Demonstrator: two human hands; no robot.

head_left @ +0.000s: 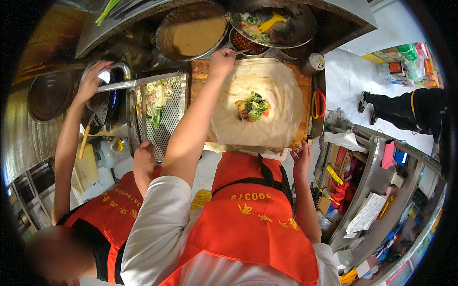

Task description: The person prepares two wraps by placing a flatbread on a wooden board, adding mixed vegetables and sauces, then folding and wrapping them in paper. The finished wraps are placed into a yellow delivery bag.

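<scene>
My left hand (223, 62) reaches past the far left of the board, its fingers closed on the thin handle of a spoon (242, 51). The spoon's other end is in a bowl of dark red chili sauce (247, 44). Thin pale dough sheets (281, 107) lie stacked on a wooden board (197, 71) in front of me. A small heap of chopped greens with red and orange bits (253, 107) rests on the top sheet. By the board's near right corner is my right hand (301, 155), its fingers loosely bent and apart, with nothing visible in them.
A basin of tan batter (199, 35) and a metal bowl (305, 26) holding a yellow scraper (272, 22) stand behind the board. At left, a co-worker's hand (98, 78) is at a perforated tray (174, 114) of shredded vegetables. Red-handled scissors (321, 104) hang right.
</scene>
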